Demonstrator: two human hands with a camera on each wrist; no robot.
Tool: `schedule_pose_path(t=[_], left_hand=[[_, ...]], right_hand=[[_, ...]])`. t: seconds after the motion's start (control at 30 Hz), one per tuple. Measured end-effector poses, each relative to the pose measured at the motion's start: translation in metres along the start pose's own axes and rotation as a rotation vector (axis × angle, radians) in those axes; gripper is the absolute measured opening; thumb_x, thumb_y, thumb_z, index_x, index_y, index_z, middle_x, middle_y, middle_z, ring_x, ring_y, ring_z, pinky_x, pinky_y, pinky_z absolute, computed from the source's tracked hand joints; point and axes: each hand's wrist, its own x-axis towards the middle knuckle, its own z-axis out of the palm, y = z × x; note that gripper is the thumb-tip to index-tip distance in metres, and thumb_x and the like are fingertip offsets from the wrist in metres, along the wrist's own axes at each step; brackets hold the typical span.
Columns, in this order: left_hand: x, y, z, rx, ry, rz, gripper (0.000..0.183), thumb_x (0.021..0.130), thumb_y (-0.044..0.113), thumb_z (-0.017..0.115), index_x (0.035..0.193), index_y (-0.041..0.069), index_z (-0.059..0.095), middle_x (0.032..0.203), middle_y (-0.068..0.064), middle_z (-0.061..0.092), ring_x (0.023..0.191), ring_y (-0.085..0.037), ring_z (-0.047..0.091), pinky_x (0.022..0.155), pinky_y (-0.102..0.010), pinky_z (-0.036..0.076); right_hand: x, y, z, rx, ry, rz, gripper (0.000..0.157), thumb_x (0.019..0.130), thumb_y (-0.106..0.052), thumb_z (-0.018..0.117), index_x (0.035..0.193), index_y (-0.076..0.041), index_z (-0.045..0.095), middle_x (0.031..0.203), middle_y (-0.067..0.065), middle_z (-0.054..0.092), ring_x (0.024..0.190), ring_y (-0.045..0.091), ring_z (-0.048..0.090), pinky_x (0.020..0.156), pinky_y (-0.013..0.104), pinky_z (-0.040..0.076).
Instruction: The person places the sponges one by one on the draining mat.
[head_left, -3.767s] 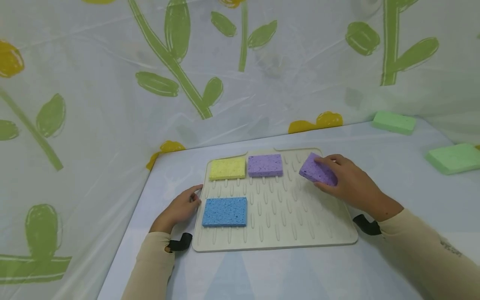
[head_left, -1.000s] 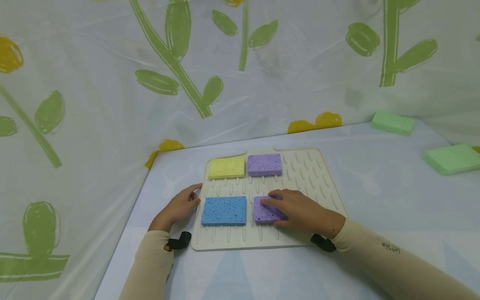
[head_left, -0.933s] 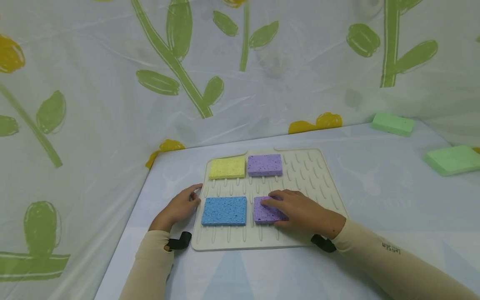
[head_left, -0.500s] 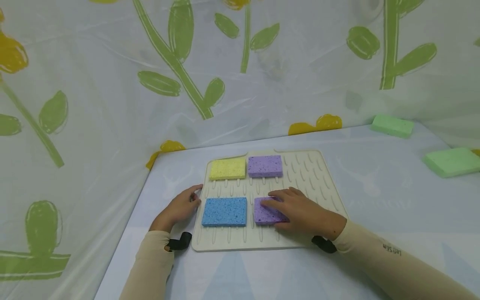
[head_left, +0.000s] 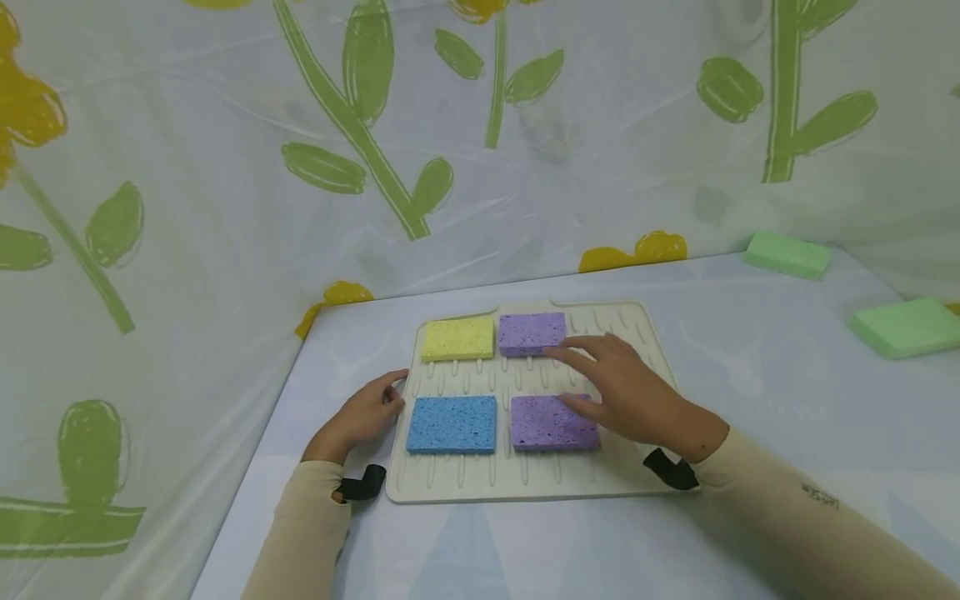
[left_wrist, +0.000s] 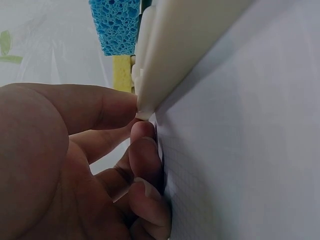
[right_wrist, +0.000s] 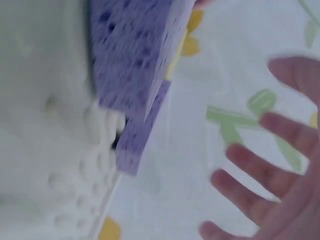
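A pale silicone drying mat carries two rows of sponges. In its back row lie a yellow sponge and a purple sponge; a blue sponge and a second purple sponge form the front row. My right hand hovers over the front purple sponge with fingers spread and holds nothing. In the right wrist view its fingers are apart from the purple sponges. My left hand touches the mat's left edge with thumb and index finger, its other fingers loosely curled.
Two light green sponges lie off the mat, one at the back right and one farther right. Behind the white table hangs a white curtain with plant and flower prints.
My right hand brought the purple sponge from the mat's right side down beside the blue one, then let go and rose back to the right. The left hand has stayed in place.
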Motion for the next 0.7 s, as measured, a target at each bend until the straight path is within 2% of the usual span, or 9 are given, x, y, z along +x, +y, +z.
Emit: schedule_pose_path(t=[0.13, 0.23, 0.33, 0.57, 0.7], left_hand=[[0.0, -0.001, -0.002, 0.015, -0.001, 0.007, 0.055, 0.101, 0.017, 0.051, 0.154, 0.014, 0.038, 0.108, -0.009, 0.058, 0.088, -0.02, 0.053, 0.073, -0.033, 0.043], [0.0, -0.002, -0.003, 0.025, -0.001, 0.011, 0.055, 0.101, 0.018, 0.051, 0.154, 0.014, 0.038, 0.108, -0.009, 0.058, 0.088, -0.02, 0.053, 0.073, -0.033, 0.043], [0.001, -0.003, -0.002, 0.025, 0.0, 0.005, 0.055, 0.101, 0.019, 0.051, 0.154, 0.015, 0.038, 0.109, -0.009, 0.058, 0.089, -0.02, 0.053, 0.074, -0.034, 0.043], [0.001, -0.004, 0.001, 0.011, -0.002, -0.004, 0.055, 0.101, 0.018, 0.051, 0.154, 0.015, 0.038, 0.109, -0.009, 0.058, 0.09, -0.02, 0.053, 0.074, -0.033, 0.043], [0.0, -0.002, 0.0, 0.014, 0.002, -0.004, 0.055, 0.101, 0.018, 0.051, 0.154, 0.016, 0.038, 0.109, -0.009, 0.058, 0.09, -0.02, 0.053, 0.074, -0.033, 0.043]], right_hand=[[-0.004, 0.012, -0.013, -0.011, 0.079, 0.051, 0.06, 0.09, -0.027, 0.075, 0.145, -0.016, 0.052, 0.141, 0.015, 0.055, 0.13, 0.036, 0.049, 0.112, 0.06, 0.031], [-0.009, 0.024, -0.022, -0.038, 0.142, 0.06, 0.06, 0.089, -0.023, 0.075, 0.143, -0.014, 0.053, 0.139, 0.017, 0.055, 0.128, 0.038, 0.048, 0.109, 0.062, 0.032], [-0.016, 0.037, -0.029, -0.076, 0.17, 0.103, 0.06, 0.088, -0.021, 0.076, 0.143, -0.013, 0.053, 0.139, 0.018, 0.054, 0.128, 0.04, 0.047, 0.105, 0.063, 0.035], [-0.036, 0.066, -0.045, -0.165, 0.115, 0.229, 0.062, 0.088, -0.02, 0.075, 0.144, -0.012, 0.051, 0.141, 0.023, 0.051, 0.129, 0.047, 0.045, 0.106, 0.066, 0.034], [-0.048, 0.08, -0.056, -0.206, 0.097, 0.269, 0.06, 0.088, -0.019, 0.074, 0.142, -0.009, 0.052, 0.139, 0.026, 0.051, 0.127, 0.049, 0.045, 0.103, 0.068, 0.034]])
